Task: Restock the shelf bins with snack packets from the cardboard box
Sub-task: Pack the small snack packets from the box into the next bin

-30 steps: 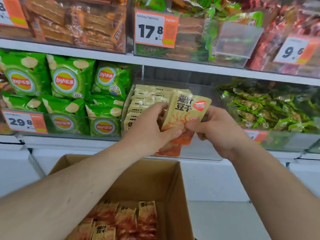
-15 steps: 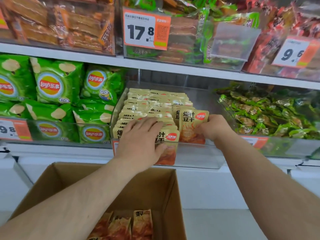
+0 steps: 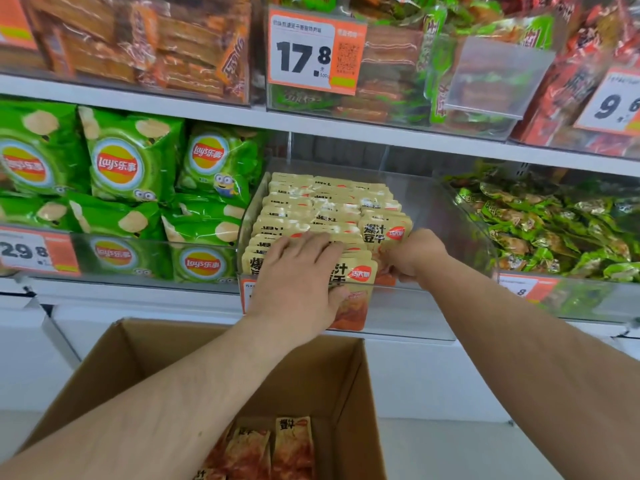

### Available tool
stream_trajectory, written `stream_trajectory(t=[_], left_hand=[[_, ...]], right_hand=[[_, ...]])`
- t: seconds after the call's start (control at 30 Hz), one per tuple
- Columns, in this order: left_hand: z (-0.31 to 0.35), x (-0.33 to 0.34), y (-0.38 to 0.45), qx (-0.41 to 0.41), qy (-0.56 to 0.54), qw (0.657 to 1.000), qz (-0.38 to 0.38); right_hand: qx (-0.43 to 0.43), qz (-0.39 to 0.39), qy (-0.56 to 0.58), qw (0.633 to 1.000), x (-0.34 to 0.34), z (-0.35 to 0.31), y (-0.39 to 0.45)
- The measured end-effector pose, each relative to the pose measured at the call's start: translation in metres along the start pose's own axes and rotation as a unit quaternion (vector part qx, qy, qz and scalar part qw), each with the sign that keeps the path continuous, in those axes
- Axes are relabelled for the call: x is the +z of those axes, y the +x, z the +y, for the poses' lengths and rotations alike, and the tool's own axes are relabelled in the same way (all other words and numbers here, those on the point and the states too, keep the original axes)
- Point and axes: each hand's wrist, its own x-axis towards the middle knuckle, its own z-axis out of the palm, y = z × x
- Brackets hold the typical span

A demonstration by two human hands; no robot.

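Observation:
A clear shelf bin (image 3: 433,216) holds rows of beige-and-orange snack packets (image 3: 322,206) standing upright. My left hand (image 3: 298,275) rests on the front rows, fingers spread over the packet tops and thumb against the front packet. My right hand (image 3: 414,254) is inside the bin to the right of the rows, fingers curled round a packet (image 3: 384,233) standing at the right end. The open cardboard box (image 3: 349,393) sits below my arms, with several more of the same packets (image 3: 273,448) at its bottom.
Green chip bags (image 3: 128,168) fill the bin to the left. Green wrapped snacks (image 3: 554,230) fill the bin to the right. The upper shelf carries bins with price tags (image 3: 311,50). The right part of the middle bin has bare room.
Both hands moved from in front of the bin down into it. The packet I held up now stands at the right of the rows, and my left hand came down flat on the front rows.

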Motion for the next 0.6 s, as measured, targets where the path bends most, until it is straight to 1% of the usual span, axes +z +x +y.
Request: stream_trajectory(t=[0.23, 0.6], left_hand=[[-0.0002, 0.0033, -0.0002, 0.001, -0.001, 1.0, 0.008], [0.0009, 0.0009, 0.0004, -0.004, 0.001, 1.0, -0.003]], right_hand=[[-0.003, -0.015, 0.017, 1.0, 0.0025, 0.0025, 0.0048], [-0.008, -0.099, -0.01, 0.995, -0.0042, 0.0052, 0.0032]])
